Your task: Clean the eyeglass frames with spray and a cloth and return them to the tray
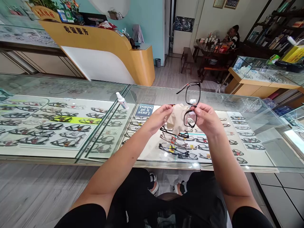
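Eyeglasses [192, 104] are black and squarish, lenses [193, 93] apparently clear

Left hand [158, 119] near curled right hand [207, 118]

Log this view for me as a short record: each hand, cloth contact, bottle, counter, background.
Left hand: pinching a pale cloth
Right hand: holding black-framed glasses
Cloth contact: cloth beside the lower lens; touching or not, unclear
Bottle: small white bottle, on the glass counter, left of both hands
Counter: rows of eyeglasses on display
Background: seated person at a table
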Action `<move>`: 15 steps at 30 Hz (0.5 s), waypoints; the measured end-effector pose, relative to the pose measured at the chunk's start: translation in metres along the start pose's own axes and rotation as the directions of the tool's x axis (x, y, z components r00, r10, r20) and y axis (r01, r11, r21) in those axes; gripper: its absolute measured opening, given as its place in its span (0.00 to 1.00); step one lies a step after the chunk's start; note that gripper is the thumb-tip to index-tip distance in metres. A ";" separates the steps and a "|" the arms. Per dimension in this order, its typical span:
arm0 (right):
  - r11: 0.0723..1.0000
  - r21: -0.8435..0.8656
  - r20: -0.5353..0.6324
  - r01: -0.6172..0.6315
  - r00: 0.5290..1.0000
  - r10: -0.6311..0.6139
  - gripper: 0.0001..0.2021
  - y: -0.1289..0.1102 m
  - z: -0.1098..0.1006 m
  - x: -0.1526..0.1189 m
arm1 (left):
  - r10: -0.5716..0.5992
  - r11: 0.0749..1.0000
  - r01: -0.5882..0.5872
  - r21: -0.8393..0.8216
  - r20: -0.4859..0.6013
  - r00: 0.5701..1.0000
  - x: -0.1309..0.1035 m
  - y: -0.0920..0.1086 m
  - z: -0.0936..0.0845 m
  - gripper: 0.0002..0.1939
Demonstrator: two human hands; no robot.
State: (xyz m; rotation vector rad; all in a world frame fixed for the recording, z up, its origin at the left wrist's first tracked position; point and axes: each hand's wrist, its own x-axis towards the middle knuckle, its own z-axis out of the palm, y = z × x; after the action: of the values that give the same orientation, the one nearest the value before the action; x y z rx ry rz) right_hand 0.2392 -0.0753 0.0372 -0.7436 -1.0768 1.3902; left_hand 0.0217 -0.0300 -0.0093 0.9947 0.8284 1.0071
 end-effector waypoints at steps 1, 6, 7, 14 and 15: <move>1.000 0.018 -0.006 0.001 1.000 -0.001 0.18 0.000 0.001 0.000 | 0.047 0.997 -0.046 0.065 -0.021 0.999 -0.001 -0.001 0.001 0.19; 0.999 0.033 -0.008 0.017 1.000 -0.016 0.17 -0.001 0.003 -0.005 | 0.216 0.948 -0.224 0.227 0.060 0.974 -0.012 0.005 0.010 0.17; 0.999 0.031 0.002 0.011 1.000 -0.011 0.17 -0.001 0.003 -0.006 | 0.211 0.947 -0.223 0.229 0.075 0.975 -0.014 0.007 0.011 0.19; 0.996 -0.052 0.139 -0.076 0.987 0.083 0.16 0.003 0.009 -0.009 | 0.031 0.996 -0.048 0.077 0.213 0.977 -0.016 0.008 0.010 0.32; 0.996 -0.061 0.145 -0.071 0.986 0.079 0.15 0.004 0.009 -0.009 | 0.022 0.997 -0.037 0.067 0.215 0.976 -0.016 0.008 0.010 0.30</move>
State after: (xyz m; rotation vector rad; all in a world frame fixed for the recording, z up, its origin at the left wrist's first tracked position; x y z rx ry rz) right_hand 0.2306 -0.0850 0.0355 -0.7368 -1.2171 1.5034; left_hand 0.0232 -0.0457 0.0027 1.1569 0.6757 0.8820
